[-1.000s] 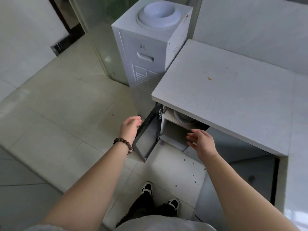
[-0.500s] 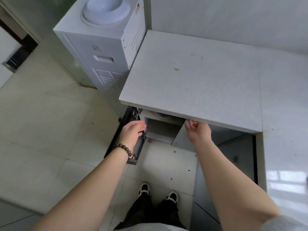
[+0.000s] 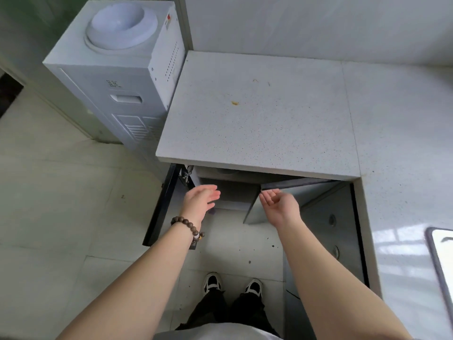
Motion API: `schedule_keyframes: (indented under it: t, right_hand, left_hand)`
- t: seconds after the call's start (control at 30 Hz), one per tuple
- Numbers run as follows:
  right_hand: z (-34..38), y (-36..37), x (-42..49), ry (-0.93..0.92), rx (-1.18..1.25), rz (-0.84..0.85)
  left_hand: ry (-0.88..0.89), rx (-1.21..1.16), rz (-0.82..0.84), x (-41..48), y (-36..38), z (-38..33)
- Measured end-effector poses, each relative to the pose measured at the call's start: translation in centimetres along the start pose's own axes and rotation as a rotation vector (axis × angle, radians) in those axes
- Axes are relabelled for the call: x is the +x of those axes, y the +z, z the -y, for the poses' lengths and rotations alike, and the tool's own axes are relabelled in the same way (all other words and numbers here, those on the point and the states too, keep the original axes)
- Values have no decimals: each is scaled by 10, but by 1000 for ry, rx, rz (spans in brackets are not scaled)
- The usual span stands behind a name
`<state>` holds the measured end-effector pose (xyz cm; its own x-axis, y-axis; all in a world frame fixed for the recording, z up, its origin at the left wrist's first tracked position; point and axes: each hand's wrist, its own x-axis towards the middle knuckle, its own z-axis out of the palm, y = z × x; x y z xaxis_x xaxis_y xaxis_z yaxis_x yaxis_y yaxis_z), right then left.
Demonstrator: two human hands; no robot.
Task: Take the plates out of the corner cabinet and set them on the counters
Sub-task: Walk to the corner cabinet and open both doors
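While both dark cabinet doors hang ajar under the speckled stone desk, left hand and right hand sit below its edge, fingers spread, gripping nothing.

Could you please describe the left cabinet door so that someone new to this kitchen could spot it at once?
Find the white water dispenser beside the speckled counter. Under the counter's front left corner, the left cabinet door hangs swung wide open toward the floor tiles. It is dark-edged, unlike the paler right door, and sits beside the braceleted left hand.

Speckled counter bearing small crumbs
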<state>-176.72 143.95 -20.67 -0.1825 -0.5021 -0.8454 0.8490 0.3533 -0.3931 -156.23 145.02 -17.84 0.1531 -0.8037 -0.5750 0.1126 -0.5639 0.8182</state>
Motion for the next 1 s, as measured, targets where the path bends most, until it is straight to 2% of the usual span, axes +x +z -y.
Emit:
schedule_keyframes:
  t: [0.27,0.53,0.6,0.77,0.87,1.0]
  right_hand:
    - [-5,-47,-16,-12,-85,-28]
    - [3,-101,-36,-107,-285,-207]
    - [8,-121,-39,-150,-421,-238]
    - [23,-159,-54,-371,-938,-366]
    - [32,-170,-62,-480,-1099,-452]
    - [38,-180,-72,-516,-1228,-539]
  left_hand:
    - [8,60,155,-12,42,-7]
    - [-10,82,265,-25,68,-1]
    - [-13,96,288,-27,76,3]
    - [-10,156,350,-33,95,13]
    - [-15,189,379,-36,104,19]
    - [-33,199,412,-39,114,25]
